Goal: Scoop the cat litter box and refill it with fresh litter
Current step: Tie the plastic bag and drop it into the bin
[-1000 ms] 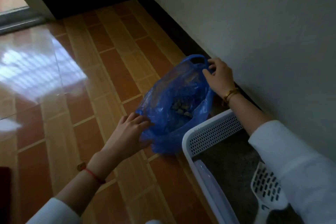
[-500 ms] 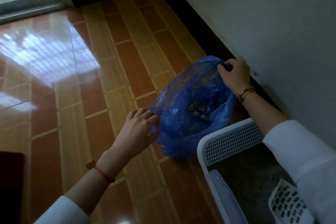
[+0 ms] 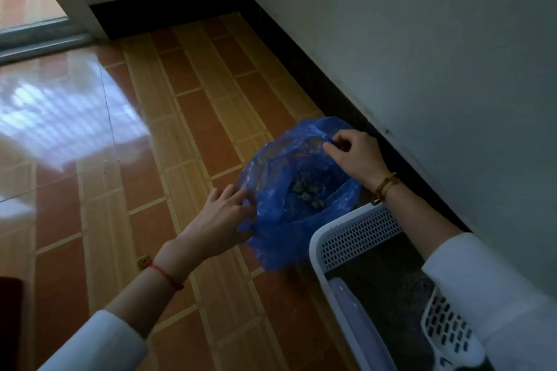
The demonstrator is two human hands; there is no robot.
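A blue plastic bag (image 3: 280,208) sits open on the floor against the white litter box (image 3: 355,232). Grey-brown clumps (image 3: 307,190) lie at the bottom of the bag. My left hand (image 3: 220,217) grips the bag's near-left edge. My right hand (image 3: 355,156) pinches the bag's far rim by the wall. The box has a slotted white rim and dark grey litter (image 3: 388,277) inside. A white slotted scoop (image 3: 449,331) rests in the litter at the lower right, partly hidden by my right sleeve.
The floor (image 3: 193,135) is glossy orange-brown tile with strong window glare at the left. A grey wall with a black skirting board (image 3: 319,81) runs along the right, close behind the bag and box. A sliding door track (image 3: 36,39) lies at the upper left.
Both hands have lowered the bag's mouth and spread it wider. The right hand shifted from the bag's handle to its rim. The view moved so the bag sits lower and more to the right.
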